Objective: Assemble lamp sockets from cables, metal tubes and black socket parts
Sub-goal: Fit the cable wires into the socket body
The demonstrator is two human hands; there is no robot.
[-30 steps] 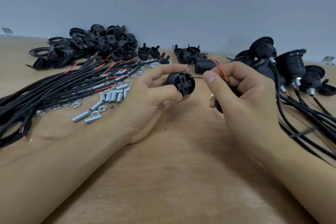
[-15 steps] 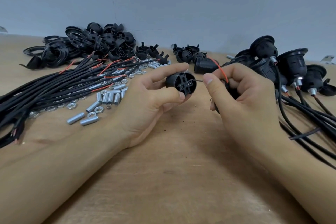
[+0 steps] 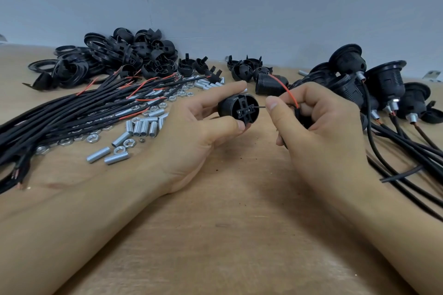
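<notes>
My left hand [image 3: 191,134] grips a black socket body [image 3: 238,109] between thumb and fingers, its terminal face turned toward my right hand. My right hand [image 3: 318,127] pinches a cable end, from which a red wire [image 3: 285,90] loops upward. A thin dark wire tip [image 3: 261,107] reaches from my right thumb to the socket's terminals. The rest of that cable is hidden inside my right palm. Both hands hover just above the wooden table [image 3: 227,235].
Black cables with red wire ends [image 3: 72,112] lie fanned at the left. Metal threaded tubes [image 3: 143,127] and nuts [image 3: 92,137] are scattered beside them. Black socket parts [image 3: 124,57] pile at the back left, caps [image 3: 244,67] behind. Assembled sockets [image 3: 383,84] with cables lie at the right.
The socket and the wire tip have closed together slightly; the dark wire tip now meets the socket's terminal face. Both hands stay in nearly the same place.
</notes>
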